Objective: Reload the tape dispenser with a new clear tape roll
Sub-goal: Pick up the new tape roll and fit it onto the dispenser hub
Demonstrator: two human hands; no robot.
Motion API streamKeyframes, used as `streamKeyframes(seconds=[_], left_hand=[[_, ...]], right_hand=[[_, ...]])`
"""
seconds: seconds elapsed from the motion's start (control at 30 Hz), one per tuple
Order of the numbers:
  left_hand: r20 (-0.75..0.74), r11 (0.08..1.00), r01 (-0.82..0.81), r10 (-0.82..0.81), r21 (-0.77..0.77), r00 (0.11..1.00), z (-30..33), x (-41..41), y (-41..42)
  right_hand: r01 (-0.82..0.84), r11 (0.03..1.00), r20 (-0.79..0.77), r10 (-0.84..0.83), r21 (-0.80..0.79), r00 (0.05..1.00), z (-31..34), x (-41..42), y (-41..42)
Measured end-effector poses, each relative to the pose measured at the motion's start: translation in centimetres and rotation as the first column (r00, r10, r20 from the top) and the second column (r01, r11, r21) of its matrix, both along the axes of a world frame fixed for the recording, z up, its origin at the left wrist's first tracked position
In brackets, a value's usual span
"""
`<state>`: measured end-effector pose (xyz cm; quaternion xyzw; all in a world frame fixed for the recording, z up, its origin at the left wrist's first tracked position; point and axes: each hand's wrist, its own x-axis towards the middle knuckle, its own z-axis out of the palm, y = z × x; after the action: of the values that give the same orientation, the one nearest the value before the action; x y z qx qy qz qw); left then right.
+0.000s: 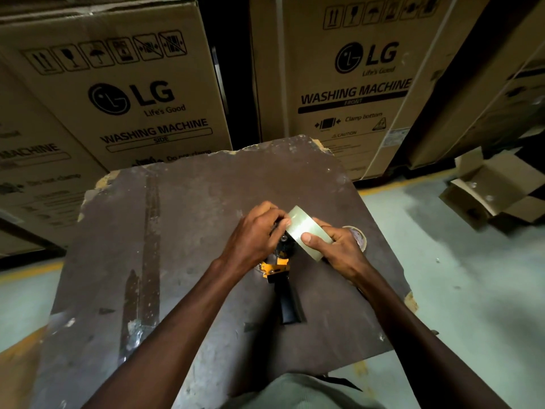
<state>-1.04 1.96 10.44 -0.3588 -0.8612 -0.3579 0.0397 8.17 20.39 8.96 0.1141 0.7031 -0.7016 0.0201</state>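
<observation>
A clear tape roll [306, 230] is held tilted above the middle of the worn brown table [182, 231]. My right hand [336, 249] grips its near edge with the thumb on the outer face. My left hand [253, 234] pinches the roll's far edge, and its fingers also cover the head of the tape dispenser [283, 278]. The dispenser has an orange frame and a black handle that points toward me; it lies under both hands. Its hub is mostly hidden by the roll. An empty cardboard core [358, 236] lies on the table behind my right hand.
Large LG washing machine cartons [132, 93] stand close behind the table, another [354, 78] at the back right. An open cardboard box [489, 190] lies on the grey floor to the right. The table's corners are chipped.
</observation>
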Motion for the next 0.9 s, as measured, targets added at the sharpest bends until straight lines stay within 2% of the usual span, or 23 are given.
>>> streamKeyframes(seconds=[0.03,0.1,0.17,0.23,0.33,0.47,0.6,0.8,0.9], left_hand=[[0.037,1.0,-0.018,0.017,0.025,0.999,0.0,0.1,0.2],[0.208,0.989,-0.093,0.067,0.118,0.976,-0.1,0.5,0.6],[0.413,0.964,-0.184,0.09,0.193,0.906,0.0,0.9,0.8],[0.504,0.956,-0.205,0.075,0.208,0.86,0.1,0.9,0.7],[0.557,0.963,-0.159,0.01,0.22,0.83,0.6,0.7,0.5],[0.51,0.975,-0.131,0.022,0.178,0.86,0.9,0.3,0.8],[0.523,0.983,-0.107,0.014,0.148,0.852,0.7,0.0,0.9],[0.683,0.957,-0.167,-0.041,0.236,0.729,0.0,-0.2,0.8],[0.705,0.951,-0.171,-0.063,0.257,0.707,-0.2,0.0,0.8]], right_hand=[[0.012,1.0,0.007,-0.012,0.003,1.0,-0.2,0.0,0.1],[0.033,0.999,0.01,-0.033,0.027,0.999,-0.4,0.0,0.3],[0.03,0.999,0.01,-0.03,0.044,0.999,-0.4,0.0,0.6],[0.024,0.999,0.008,-0.025,0.048,1.0,-0.1,0.2,0.7],[0.03,0.998,-0.001,-0.03,0.061,1.0,0.1,0.4,1.0],[0.034,0.994,0.007,-0.035,0.101,0.999,0.1,0.3,1.4],[0.032,0.988,0.029,-0.037,0.149,0.999,-0.6,0.1,1.7],[0.022,0.968,0.032,-0.031,0.252,0.999,-1.9,0.1,2.8],[-0.004,0.971,0.054,-0.009,0.241,0.999,-2.1,0.2,3.1]])
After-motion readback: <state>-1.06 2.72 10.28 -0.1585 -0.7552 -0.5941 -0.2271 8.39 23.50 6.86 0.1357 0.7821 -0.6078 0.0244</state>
